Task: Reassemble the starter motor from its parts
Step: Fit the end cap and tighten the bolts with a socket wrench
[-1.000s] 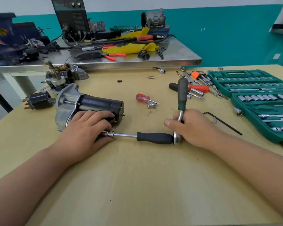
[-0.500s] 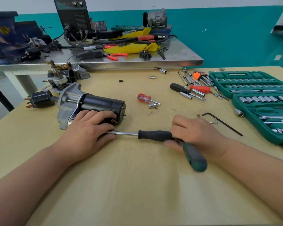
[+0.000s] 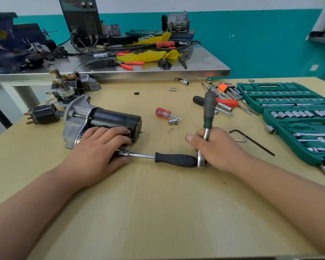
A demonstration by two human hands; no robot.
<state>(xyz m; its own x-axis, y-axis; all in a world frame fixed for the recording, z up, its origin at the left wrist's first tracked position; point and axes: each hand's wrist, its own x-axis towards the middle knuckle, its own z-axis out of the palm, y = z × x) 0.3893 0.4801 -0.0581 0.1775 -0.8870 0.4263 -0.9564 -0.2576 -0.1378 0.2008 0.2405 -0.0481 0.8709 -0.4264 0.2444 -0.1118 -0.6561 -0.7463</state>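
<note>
Starter motor [image 3: 101, 122] at left of table [image 3: 158, 212], left hand [image 3: 99, 147] gripping it, socket driver [image 3: 174, 160] lying right of it, ratchet [image 3: 207, 113] upright at the driver's right end in right hand [image 3: 218, 147], socket case [image 3: 289, 113] far right.

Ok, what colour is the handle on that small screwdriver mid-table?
Translucent red. The small screwdriver shows best in the head view.

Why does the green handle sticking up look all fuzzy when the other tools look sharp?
Head view: the green ratchet handle above the right hand is smeared, most likely motion blur. Head view: the starter motor and the socket case are crisp, so the camera's focus is fine. Head view: the steel bench shows a soft sheen from the room light.
</note>
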